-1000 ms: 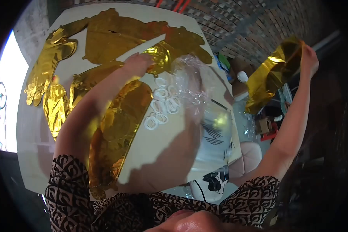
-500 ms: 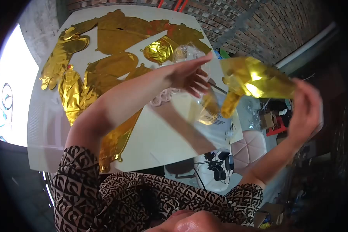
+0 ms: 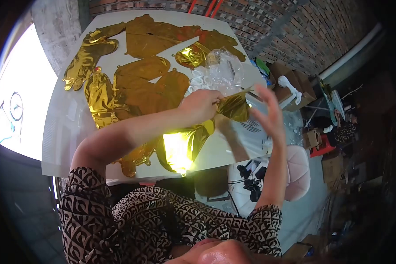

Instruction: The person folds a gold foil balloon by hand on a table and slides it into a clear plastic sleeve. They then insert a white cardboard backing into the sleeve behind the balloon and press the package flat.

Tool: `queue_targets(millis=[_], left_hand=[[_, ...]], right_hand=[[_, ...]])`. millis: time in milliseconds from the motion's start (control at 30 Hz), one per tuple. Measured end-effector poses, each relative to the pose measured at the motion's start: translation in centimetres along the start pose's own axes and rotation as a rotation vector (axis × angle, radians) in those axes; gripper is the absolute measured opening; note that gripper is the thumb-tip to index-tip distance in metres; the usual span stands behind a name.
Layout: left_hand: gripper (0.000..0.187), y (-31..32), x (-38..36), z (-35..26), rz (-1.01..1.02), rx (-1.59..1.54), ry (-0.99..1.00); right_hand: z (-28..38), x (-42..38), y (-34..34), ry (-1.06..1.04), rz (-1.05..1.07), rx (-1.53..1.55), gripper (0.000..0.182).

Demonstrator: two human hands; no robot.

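My left hand is closed on a gathered gold foil sheet above the table. Just right of that foil, my right hand has its thumb and fingers apart. Below my left hand, a gold foil section with a bright glare reaches the table's near edge; whether it joins the held foil is unclear. Several flat gold foil shapes cover the left and far parts of the table. Clear crumpled plastic and white rings lie beyond my hands.
Stools, one with a pale padded seat, stand at the near right beside black devices with cables. Cardboard boxes and a red item are farther right. A brick wall rises behind the table.
My left hand has closed on the foil. My right hand, which held foil out to the right, has moved left and its fingers are apart. A glaring foil section now shows near the front edge.
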State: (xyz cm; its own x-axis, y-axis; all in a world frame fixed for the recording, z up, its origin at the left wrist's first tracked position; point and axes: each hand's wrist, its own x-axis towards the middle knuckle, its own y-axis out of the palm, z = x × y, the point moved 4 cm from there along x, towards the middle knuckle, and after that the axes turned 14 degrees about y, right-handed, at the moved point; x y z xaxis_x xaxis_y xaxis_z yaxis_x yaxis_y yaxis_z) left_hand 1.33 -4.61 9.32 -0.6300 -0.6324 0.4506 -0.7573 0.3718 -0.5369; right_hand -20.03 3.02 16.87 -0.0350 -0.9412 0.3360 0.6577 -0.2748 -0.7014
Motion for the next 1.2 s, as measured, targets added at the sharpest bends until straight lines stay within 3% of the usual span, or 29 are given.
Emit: queue_targets(millis=[67,133,167,233,267,333,400,467,500,600,700,733,767,900,1000,1067,1200], left_hand=[[0.038,-0.5,-1.2,-1.7,0.010,-0.022,0.040],[0.036,-0.7,-2.4,-2.5,-0.039,0.006,0.049],[0.035,-1.2,-3.3,-2.7,-0.076,0.035,0.070],[0.035,-3.2,-5.9,-3.5,-0.130,-0.005,0.063],[0.035,-3.7,-7.2,-3.6,-0.149,-0.062,0.090],[0.033,-5.0,-10.4,-2.3,-0.155,-0.072,-0.029],[0.031,-5.3,-13.9,-0.8,0.089,-0.003,-0.187],[0.031,-6.0,-16.6,-0.4,0.067,-0.141,-0.263],[0.034,-6.6,-17.4,-0.3,0.042,-0.289,-0.330],[0.042,-10.4,-18.3,-0.7,0.109,-0.189,-0.418],[0.045,-13.8,-19.3,1.2,-0.087,-0.059,-0.420],[0.043,-15.0,-19.6,2.2,-0.192,0.049,-0.389],[0.044,-15.3,-19.9,4.1,-0.109,0.181,-0.470],[0.053,-15.9,-21.2,8.5,-0.134,0.336,-0.581],[0.060,-15.7,-21.5,8.5,-0.092,0.350,-0.653],[0.059,-16.0,-21.5,9.1,-0.060,0.335,-0.691],[0.058,-15.7,-21.9,10.5,-0.068,0.306,-0.671]], right_hand=[[-2.6,2.9,-0.6,-0.066,-0.091,0.000,0.049],[-4.1,5.2,-0.2,-0.241,0.050,-0.191,0.031],[-4.3,6.0,-0.7,-0.269,0.073,-0.176,0.031],[-4.3,6.9,-0.3,-0.216,0.371,-0.192,0.015],[-2.7,6.7,0.4,-0.246,0.389,-0.183,0.015],[0.7,7.1,0.2,0.196,0.633,0.133,0.007],[4.1,8.6,0.4,0.214,0.683,0.026,0.008],[7.8,10.2,1.4,0.230,0.712,-0.078,0.010],[10.7,11.4,2.5,0.139,0.706,-0.133,0.011],[14.7,17.8,7.2,-0.192,0.697,-0.285,0.013],[18.0,22.7,14.7,-0.022,0.842,-0.368,0.014],[18.2,24.4,17.8,-0.011,0.917,-0.380,0.019],[17.7,26.4,21.3,-0.023,0.943,-0.463,0.022],[16.5,28.7,31.2,-0.070,1.005,-0.675,0.032],[14.8,29.7,35.4,-0.107,1.046,-0.707,0.037],[13.3,30.0,37.8,0.043,1.173,-0.711,0.037],[12.2,30.4,39.7,0.008,1.123,-0.822,0.039]])
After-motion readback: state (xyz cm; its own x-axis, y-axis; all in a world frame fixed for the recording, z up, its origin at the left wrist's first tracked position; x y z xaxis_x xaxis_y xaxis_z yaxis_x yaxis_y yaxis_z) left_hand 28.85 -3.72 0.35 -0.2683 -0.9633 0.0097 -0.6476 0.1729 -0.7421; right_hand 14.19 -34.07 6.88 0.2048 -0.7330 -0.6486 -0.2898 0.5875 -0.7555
